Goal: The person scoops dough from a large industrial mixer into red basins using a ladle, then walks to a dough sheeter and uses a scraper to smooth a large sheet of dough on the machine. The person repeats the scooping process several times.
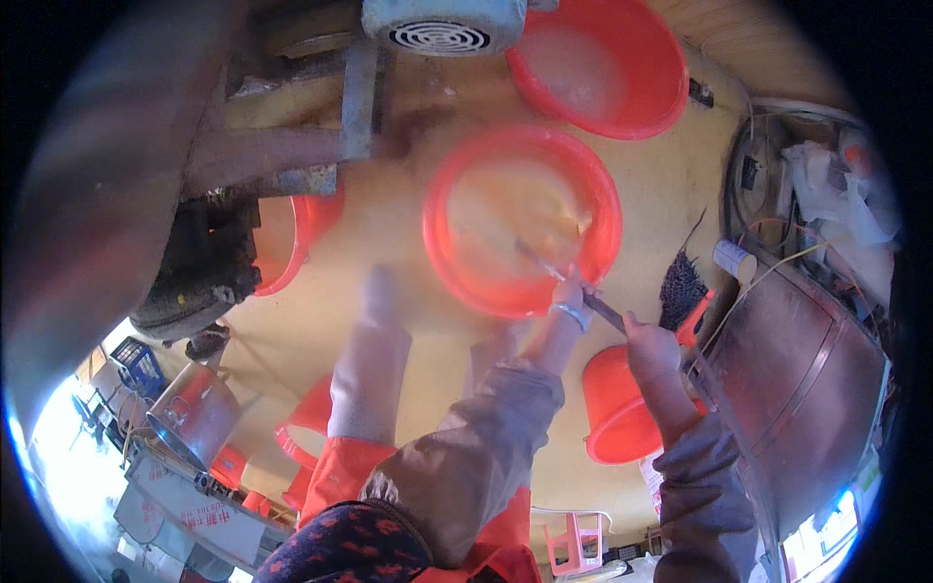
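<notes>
Both my hands are closed round a long dark stick (pixel 607 313). My left hand (pixel 571 291), with a pale bracelet at the wrist, grips it lower down, over the rim of a red plastic basin (pixel 434 225). Higher on the stick, my right hand (pixel 651 348) is wrapped round it near its upper end. The stick slants down into the basin, where its far end meets cloudy, yellowish liquid (pixel 510 209). What that end looks like is blurred. Some lighter lumps or folds show in the liquid's right side.
Another red basin (pixel 661 68) with cloudy liquid stands beyond, beside a blue motor (pixel 442 12). Machinery with a metal frame (pixel 360 102) is at left, near a red tub (pixel 301 243). At right are a red bucket (pixel 617 408), a dark mesh bundle (pixel 682 290) and a brown cabinet (pixel 807 379).
</notes>
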The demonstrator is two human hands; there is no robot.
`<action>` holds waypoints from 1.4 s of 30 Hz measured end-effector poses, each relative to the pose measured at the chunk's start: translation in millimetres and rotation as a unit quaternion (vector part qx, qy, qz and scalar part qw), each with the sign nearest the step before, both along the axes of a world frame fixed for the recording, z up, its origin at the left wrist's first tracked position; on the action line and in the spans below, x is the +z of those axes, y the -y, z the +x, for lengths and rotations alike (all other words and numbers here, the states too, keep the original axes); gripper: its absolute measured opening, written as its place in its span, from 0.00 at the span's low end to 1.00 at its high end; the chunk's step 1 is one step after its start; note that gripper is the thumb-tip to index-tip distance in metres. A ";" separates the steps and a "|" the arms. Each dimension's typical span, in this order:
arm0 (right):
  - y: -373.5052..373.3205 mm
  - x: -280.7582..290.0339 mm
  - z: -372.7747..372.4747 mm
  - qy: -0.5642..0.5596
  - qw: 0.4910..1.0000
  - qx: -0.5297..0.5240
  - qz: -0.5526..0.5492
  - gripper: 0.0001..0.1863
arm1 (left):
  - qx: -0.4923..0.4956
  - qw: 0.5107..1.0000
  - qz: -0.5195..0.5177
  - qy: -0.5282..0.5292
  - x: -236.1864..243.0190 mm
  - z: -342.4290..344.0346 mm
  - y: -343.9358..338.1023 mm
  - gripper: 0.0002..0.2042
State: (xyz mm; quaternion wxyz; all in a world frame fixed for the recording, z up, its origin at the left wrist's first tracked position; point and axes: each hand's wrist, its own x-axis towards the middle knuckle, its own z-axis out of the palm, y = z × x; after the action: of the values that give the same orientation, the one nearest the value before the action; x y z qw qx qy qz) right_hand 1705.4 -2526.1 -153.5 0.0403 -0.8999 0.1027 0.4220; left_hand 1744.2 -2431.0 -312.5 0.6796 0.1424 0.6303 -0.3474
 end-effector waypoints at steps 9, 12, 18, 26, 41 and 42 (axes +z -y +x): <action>3.2 -18.6 -84.3 -0.041 0.987 -0.138 0.066 0.12 | -0.288 0.944 0.139 0.085 15.4 -38.0 -0.2 0.15; -1.2 -26.4 -101.9 -0.004 0.973 -0.197 0.120 0.10 | -0.367 0.911 0.159 0.103 16.7 -43.4 -6.0 0.15; -10.8 -42.2 -129.0 0.016 0.964 -0.221 0.148 0.10 | -0.393 0.893 0.175 0.133 15.7 -54.5 -16.7 0.14; -40.1 -49.8 -159.4 0.021 0.891 -0.363 0.273 0.12 | -0.456 0.849 0.234 0.132 18.1 -68.5 -33.8 0.11; -134.8 -46.4 -198.8 0.035 0.802 -0.506 0.316 0.12 | -0.547 0.795 0.213 0.151 34.8 -85.9 -94.5 0.17; -141.9 -47.4 -201.1 0.034 0.790 -0.524 0.316 0.12 | -0.556 0.791 0.205 0.150 35.9 -86.5 -98.0 0.17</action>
State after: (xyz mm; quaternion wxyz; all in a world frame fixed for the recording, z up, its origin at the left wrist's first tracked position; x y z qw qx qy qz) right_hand 1504.3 -2384.2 -200.9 0.5407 -0.6588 0.4183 0.3140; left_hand 1657.8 -2333.0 -276.6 0.4098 0.6549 0.3887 -0.5021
